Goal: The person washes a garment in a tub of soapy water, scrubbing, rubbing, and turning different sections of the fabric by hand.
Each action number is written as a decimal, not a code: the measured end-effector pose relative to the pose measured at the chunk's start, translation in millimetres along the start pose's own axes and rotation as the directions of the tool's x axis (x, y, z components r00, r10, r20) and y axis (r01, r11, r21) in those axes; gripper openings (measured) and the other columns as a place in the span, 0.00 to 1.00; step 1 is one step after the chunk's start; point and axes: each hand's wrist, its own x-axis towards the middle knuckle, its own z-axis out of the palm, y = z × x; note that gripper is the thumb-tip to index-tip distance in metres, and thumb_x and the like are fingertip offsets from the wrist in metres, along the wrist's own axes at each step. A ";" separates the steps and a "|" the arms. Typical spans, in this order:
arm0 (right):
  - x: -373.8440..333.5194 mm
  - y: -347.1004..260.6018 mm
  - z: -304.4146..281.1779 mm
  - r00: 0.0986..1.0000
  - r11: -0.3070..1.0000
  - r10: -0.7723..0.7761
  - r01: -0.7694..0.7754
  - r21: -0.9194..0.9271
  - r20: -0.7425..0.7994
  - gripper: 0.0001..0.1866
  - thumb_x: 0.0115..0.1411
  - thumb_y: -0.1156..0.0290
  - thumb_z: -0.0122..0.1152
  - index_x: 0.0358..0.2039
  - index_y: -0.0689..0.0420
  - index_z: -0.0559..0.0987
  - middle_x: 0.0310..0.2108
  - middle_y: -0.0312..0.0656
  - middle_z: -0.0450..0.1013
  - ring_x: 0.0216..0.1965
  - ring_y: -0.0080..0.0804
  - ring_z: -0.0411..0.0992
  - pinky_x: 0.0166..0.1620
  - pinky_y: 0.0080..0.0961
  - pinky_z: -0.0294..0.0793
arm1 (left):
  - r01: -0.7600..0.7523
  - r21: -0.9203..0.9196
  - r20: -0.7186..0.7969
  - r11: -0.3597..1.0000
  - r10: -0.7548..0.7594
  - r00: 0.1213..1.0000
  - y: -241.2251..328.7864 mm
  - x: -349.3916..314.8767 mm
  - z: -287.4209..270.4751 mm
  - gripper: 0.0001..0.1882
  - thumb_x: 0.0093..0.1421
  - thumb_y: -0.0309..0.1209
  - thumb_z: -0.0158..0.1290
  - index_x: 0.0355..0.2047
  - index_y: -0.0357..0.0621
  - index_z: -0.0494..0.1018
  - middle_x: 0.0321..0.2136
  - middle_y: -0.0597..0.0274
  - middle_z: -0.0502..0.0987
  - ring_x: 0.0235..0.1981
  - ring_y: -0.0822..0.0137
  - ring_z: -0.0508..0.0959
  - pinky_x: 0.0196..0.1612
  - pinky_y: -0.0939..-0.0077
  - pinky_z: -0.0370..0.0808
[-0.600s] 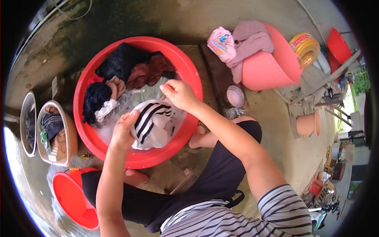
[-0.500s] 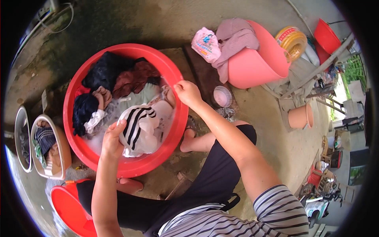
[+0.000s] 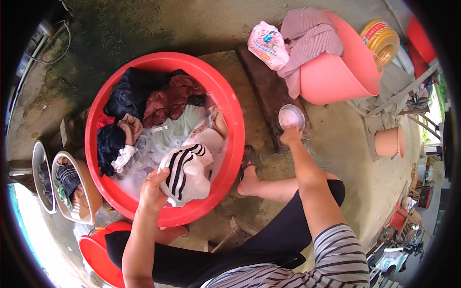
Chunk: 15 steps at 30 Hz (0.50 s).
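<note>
My left hand (image 3: 153, 191) is closed on a white garment with black stripes (image 3: 188, 174), held bunched over the near side of a red basin (image 3: 236, 129). Dark, maroon, pale green and beige clothes lie in the basin's sudsy water. To the right, my right hand (image 3: 291, 136) reaches to a small round bowl (image 3: 298, 111) with pale, whitish contents. Its fingertips are at the bowl's near rim, too small and partly hidden to show whether they grip anything.
A pink tub (image 3: 331, 79) with a checked cloth (image 3: 307, 33) over its side stands at the far right, a pink packet (image 3: 269, 45) against it. Two containers of clothes, one a beige basket (image 3: 91, 192), sit left. A red bucket (image 3: 103, 257) is near my leg.
My right hand has left the basin's right rim and moved right to the small bowl. My left hand still holds the striped garment. The whole view has shifted a little.
</note>
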 end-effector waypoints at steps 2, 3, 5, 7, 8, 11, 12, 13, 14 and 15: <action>6.7 -4.7 5.1 0.998 1.000 -0.003 0.004 -0.017 0.060 0.29 0.43 0.62 0.51 0.50 0.46 0.63 0.53 0.45 0.55 0.55 0.43 0.50 0.55 0.43 0.49 | -0.003 0.000 -0.024 1.000 0.003 1.000 4.9 -0.2 1.4 0.14 0.53 0.28 0.48 0.38 0.32 0.68 0.32 0.58 0.74 0.32 0.68 0.75 0.38 0.77 0.70; 0.3 -10.9 -4.7 0.997 1.000 -0.017 0.016 0.014 0.072 0.27 0.45 0.65 0.49 0.50 0.47 0.64 0.53 0.43 0.56 0.56 0.41 0.50 0.55 0.42 0.49 | -0.010 -0.006 -0.049 1.000 0.010 0.999 6.7 -1.5 1.3 0.14 0.53 0.28 0.48 0.39 0.33 0.68 0.33 0.58 0.74 0.32 0.68 0.75 0.38 0.76 0.71; -1.9 -19.7 -7.2 0.996 0.998 -0.045 0.041 0.046 0.079 0.25 0.47 0.67 0.46 0.50 0.48 0.65 0.54 0.42 0.56 0.57 0.40 0.49 0.55 0.41 0.49 | -0.003 -0.017 -0.061 1.000 0.002 0.998 8.0 -7.3 -4.0 0.14 0.54 0.28 0.48 0.39 0.33 0.68 0.33 0.58 0.74 0.32 0.68 0.75 0.38 0.76 0.71; 5.0 -11.5 -5.1 0.985 0.999 -0.049 0.050 0.000 0.163 0.26 0.47 0.67 0.46 0.50 0.49 0.65 0.53 0.42 0.57 0.57 0.41 0.49 0.55 0.42 0.48 | -0.001 -0.011 -0.029 1.000 0.000 1.000 6.7 -4.6 -8.8 0.15 0.54 0.29 0.46 0.40 0.34 0.67 0.34 0.56 0.74 0.34 0.65 0.75 0.41 0.73 0.70; 8.0 -10.4 -3.7 0.987 0.999 -0.037 0.037 0.003 0.153 0.25 0.46 0.67 0.46 0.49 0.50 0.66 0.52 0.42 0.60 0.57 0.41 0.51 0.55 0.43 0.48 | -0.017 -0.020 -0.016 1.000 0.016 1.000 4.9 -5.2 -11.7 0.15 0.54 0.29 0.46 0.40 0.34 0.66 0.34 0.56 0.74 0.34 0.64 0.74 0.41 0.73 0.70; 13.1 -1.1 -5.6 0.988 1.000 0.016 -0.020 0.024 0.150 0.24 0.47 0.67 0.47 0.48 0.49 0.67 0.52 0.42 0.59 0.57 0.42 0.51 0.55 0.44 0.48 | -0.041 -0.024 0.007 0.999 0.042 0.999 6.7 -12.0 -14.2 0.15 0.54 0.30 0.46 0.41 0.34 0.66 0.35 0.55 0.73 0.35 0.64 0.74 0.42 0.73 0.70; -0.6 -14.9 -10.7 0.995 1.000 -0.011 0.009 0.023 0.096 0.24 0.47 0.67 0.47 0.48 0.49 0.66 0.53 0.43 0.57 0.57 0.42 0.49 0.56 0.45 0.47 | -0.061 -0.033 -0.028 0.998 0.060 0.998 7.5 -18.1 -21.8 0.16 0.54 0.31 0.47 0.41 0.34 0.66 0.35 0.56 0.73 0.35 0.65 0.74 0.41 0.73 0.70; -7.5 -17.3 -18.6 0.996 1.000 -0.013 0.011 0.020 0.092 0.24 0.47 0.67 0.47 0.48 0.49 0.66 0.53 0.43 0.57 0.57 0.42 0.49 0.56 0.45 0.47 | -0.073 -0.047 -0.043 0.996 0.071 0.997 6.8 -21.1 -24.4 0.16 0.54 0.31 0.48 0.41 0.35 0.66 0.35 0.58 0.74 0.35 0.66 0.74 0.39 0.74 0.71; -11.2 -19.3 -25.7 1.000 1.000 0.001 -0.001 -0.026 0.006 0.22 0.47 0.67 0.48 0.46 0.49 0.69 0.51 0.43 0.60 0.55 0.41 0.54 0.54 0.44 0.51 | -0.078 -0.026 -0.032 0.997 0.077 0.996 8.4 -22.3 -25.7 0.16 0.54 0.32 0.47 0.41 0.35 0.66 0.35 0.58 0.73 0.34 0.66 0.74 0.39 0.74 0.71; -15.8 -18.5 -36.9 0.996 0.997 0.014 -0.020 -0.076 -0.084 0.19 0.47 0.67 0.48 0.43 0.50 0.71 0.49 0.43 0.63 0.52 0.41 0.58 0.52 0.43 0.55 | -0.079 -0.037 -0.027 0.996 0.078 0.997 8.0 -22.1 -23.7 0.16 0.54 0.32 0.47 0.41 0.35 0.66 0.35 0.58 0.73 0.34 0.66 0.74 0.39 0.74 0.71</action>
